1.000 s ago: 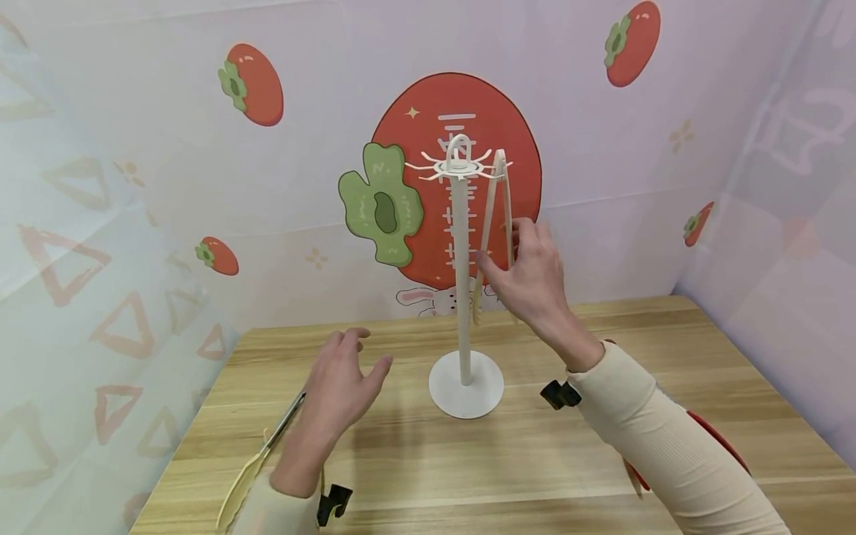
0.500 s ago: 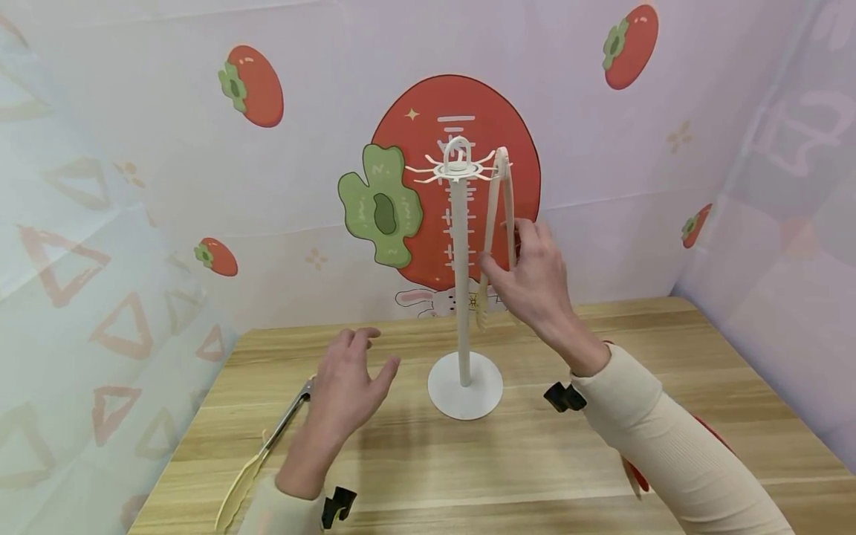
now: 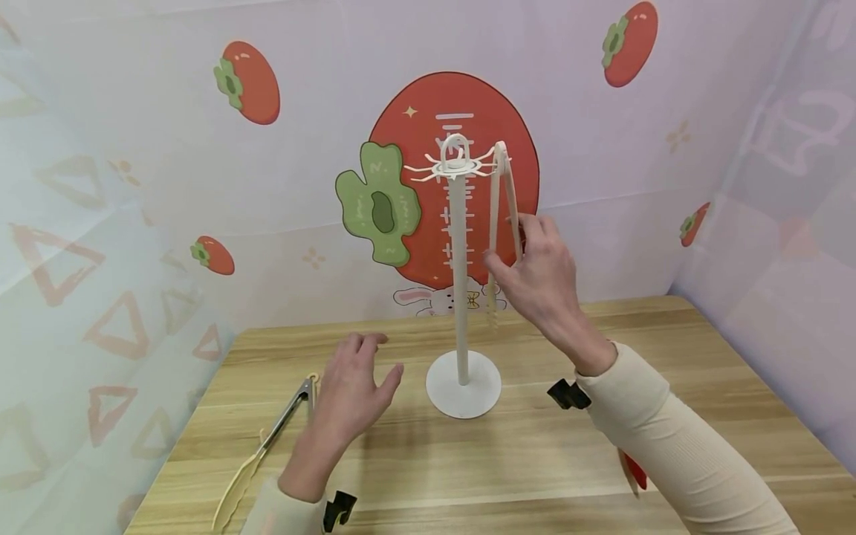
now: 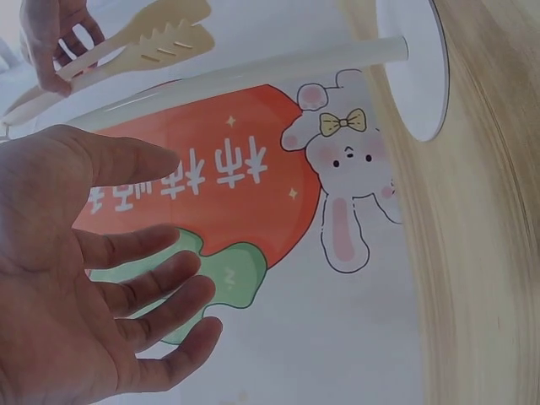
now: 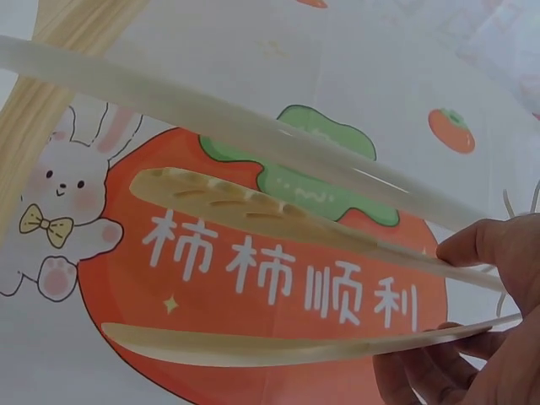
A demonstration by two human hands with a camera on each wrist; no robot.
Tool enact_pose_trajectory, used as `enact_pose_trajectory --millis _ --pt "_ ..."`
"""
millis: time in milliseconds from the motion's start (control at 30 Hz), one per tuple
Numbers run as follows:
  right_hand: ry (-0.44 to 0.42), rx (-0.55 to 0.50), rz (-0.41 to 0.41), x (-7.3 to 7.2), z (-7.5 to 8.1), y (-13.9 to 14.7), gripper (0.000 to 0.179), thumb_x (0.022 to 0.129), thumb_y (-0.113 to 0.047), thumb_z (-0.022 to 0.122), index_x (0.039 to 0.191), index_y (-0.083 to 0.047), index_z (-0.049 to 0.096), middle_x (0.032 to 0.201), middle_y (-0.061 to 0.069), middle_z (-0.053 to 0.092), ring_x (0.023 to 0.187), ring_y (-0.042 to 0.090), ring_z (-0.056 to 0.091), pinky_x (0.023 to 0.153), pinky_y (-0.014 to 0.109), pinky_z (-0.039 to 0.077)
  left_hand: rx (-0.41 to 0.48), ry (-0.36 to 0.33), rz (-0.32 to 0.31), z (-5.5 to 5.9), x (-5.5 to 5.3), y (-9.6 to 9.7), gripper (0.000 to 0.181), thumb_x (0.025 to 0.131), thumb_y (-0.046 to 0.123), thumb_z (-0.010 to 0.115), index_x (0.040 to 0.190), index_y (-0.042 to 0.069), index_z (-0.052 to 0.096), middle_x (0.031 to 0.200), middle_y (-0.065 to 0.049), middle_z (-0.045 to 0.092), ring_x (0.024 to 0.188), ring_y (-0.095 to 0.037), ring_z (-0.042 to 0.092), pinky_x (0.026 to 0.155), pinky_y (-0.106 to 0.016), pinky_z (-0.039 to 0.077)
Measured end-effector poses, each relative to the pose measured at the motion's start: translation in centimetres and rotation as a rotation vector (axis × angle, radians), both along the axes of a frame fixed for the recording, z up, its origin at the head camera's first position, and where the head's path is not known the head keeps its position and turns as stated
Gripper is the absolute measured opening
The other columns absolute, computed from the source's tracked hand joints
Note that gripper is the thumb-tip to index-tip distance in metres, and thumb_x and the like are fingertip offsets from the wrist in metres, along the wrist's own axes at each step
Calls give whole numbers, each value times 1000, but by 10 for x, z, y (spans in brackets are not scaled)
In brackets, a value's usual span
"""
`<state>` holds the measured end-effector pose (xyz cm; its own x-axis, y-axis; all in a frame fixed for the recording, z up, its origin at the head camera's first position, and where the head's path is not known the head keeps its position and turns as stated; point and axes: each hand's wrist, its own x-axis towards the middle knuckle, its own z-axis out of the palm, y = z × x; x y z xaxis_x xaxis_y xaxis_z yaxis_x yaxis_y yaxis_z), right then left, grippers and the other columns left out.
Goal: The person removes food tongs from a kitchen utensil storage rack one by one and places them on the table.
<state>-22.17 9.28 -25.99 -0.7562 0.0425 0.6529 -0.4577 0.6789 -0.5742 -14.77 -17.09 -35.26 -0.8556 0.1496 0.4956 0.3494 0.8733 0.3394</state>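
Note:
A white stand [image 3: 459,282] rises from a round base, with a ring of thin hooks on top. Cream tongs [image 3: 493,215] hang at the hooks' right side, arms pointing down and spread apart. My right hand [image 3: 543,269] holds them, thumb at one arm and curled fingers at the other; in the right wrist view the scalloped tips of the tongs [image 5: 245,204] stick out past the hand. My left hand [image 3: 349,383] hovers left of the stand, fingers loosely bent and holding nothing. Its palm [image 4: 51,278] shows bare in the left wrist view.
Another pair of tongs [image 3: 270,438], metal-handled with cream heads, lies on the wooden table [image 3: 508,475] at left, partly behind my left forearm. At right a red item [image 3: 635,472] is mostly hidden under my right sleeve. A printed cloth wall [image 3: 321,186] stands behind.
The tongs have swung and turned a little to the right with my right hand, the top staying at the hooks. My left hand has drifted slightly right, uncovering the metal tongs' end.

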Motion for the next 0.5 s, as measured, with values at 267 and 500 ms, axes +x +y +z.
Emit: enact_pose_trajectory --millis 267,500 --pt "25 13 -37 0 -1 5 45 88 -17 74 125 4 59 106 20 54 77 31 52 64 42 42 -15 -4 -16 -6 2 1 41 84 21 81 115 -1 67 105 -15 61 98 -34 59 84 -51 49" --pt "34 17 -40 0 -1 11 45 89 -19 73 125 5 59 103 20 54 79 31 52 65 42 42 -17 -5 -10 -7 3 1 41 84 21 81 115 -1 67 106 -15 62 98 -35 59 83 -51 48"
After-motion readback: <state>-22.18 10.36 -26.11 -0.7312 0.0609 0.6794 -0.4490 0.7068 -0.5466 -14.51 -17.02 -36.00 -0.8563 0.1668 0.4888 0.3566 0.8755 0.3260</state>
